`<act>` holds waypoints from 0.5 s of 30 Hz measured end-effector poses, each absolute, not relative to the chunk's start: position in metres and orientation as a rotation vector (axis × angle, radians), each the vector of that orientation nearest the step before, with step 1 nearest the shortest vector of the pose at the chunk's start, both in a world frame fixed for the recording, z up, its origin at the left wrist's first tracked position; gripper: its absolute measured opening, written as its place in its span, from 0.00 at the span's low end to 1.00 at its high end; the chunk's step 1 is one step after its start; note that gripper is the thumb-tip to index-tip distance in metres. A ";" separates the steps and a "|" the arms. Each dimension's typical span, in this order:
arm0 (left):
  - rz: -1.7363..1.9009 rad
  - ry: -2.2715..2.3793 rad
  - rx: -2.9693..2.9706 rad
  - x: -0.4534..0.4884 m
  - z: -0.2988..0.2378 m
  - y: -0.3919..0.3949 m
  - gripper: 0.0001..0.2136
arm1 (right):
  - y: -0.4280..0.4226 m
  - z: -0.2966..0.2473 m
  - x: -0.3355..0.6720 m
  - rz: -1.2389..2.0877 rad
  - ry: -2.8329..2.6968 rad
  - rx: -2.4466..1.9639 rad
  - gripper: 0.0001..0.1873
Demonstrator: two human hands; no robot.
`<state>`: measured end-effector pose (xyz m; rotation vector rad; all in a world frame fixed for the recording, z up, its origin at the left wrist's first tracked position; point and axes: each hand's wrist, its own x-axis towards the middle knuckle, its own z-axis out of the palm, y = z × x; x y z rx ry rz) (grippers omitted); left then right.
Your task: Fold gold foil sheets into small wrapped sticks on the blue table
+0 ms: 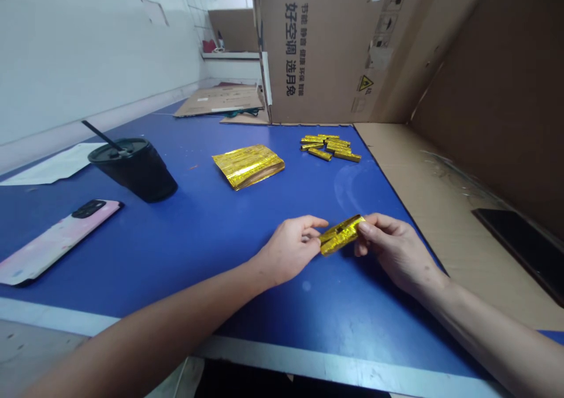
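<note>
My left hand (293,246) and my right hand (394,248) hold a small folded piece of gold foil paper (340,234) between them, just above the blue table (185,233). Each hand pinches one end of it with fingers closed. Farther back lies a flat stack of gold foil sheets (248,164). Beyond that, several finished gold folded pieces (331,146) lie in a small pile near the big cardboard box.
A black cup with a straw (134,169) stands at the left, a pink phone (53,242) lies nearer the front left edge. A large cardboard box (326,45) stands behind, cardboard sheeting (440,210) covers the right side, with a dark flat object (524,248) on it.
</note>
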<state>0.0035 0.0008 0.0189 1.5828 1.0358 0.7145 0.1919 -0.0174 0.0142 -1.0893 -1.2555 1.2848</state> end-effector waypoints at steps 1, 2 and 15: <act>0.672 1.005 1.615 0.004 0.019 0.000 0.16 | -0.018 0.015 0.192 1.320 -1.266 -1.071 0.10; 0.639 0.975 1.640 0.004 0.019 -0.001 0.16 | -0.018 0.015 0.192 1.359 -1.291 -1.055 0.10; 0.688 1.048 1.886 0.005 0.018 -0.011 0.10 | -0.022 0.018 0.189 1.399 -1.523 -1.019 0.08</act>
